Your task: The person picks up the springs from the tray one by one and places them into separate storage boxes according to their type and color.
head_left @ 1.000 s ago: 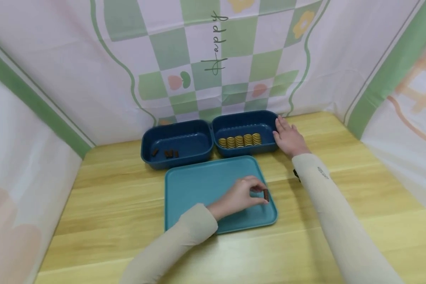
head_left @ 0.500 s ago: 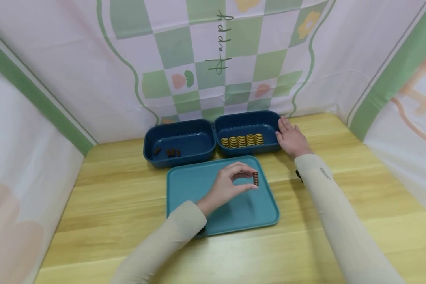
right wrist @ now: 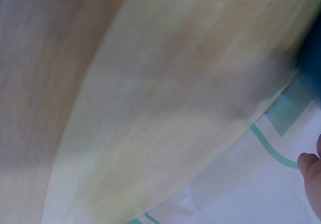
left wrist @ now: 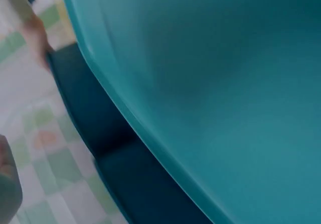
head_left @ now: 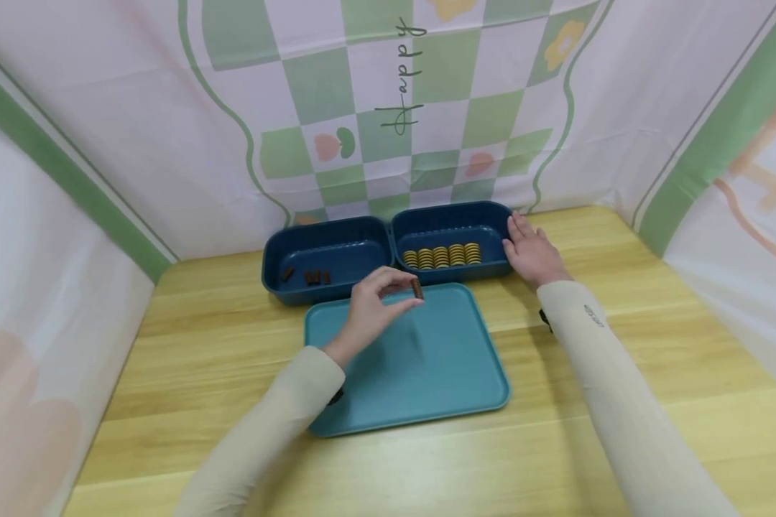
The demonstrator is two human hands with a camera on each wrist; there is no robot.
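Note:
My left hand (head_left: 370,307) pinches a small brown ridged stack (head_left: 417,289) between thumb and fingertips. It hangs above the back part of the teal tray (head_left: 442,359), close to the right dark blue bin's front wall. My right hand (head_left: 535,255) rests with straight fingers against the right end of that right bin (head_left: 453,215). Inside it, several yellow-and-black ridged stacks (head_left: 441,257) stand in a row along the front. Several small brown pieces (head_left: 315,277) lie in the left dark blue bin (head_left: 343,248). The left wrist view shows mostly tray, with the held stack out of sight.
Both bins stand side by side behind the tray on a wooden table (head_left: 200,359). A patterned curtain (head_left: 336,86) hangs close behind them, and cloth walls enclose both sides.
My left hand has lifted and carried the brown stack from the tray's right side back and leftward, near the bins. The right hand stays at the right bin's end.

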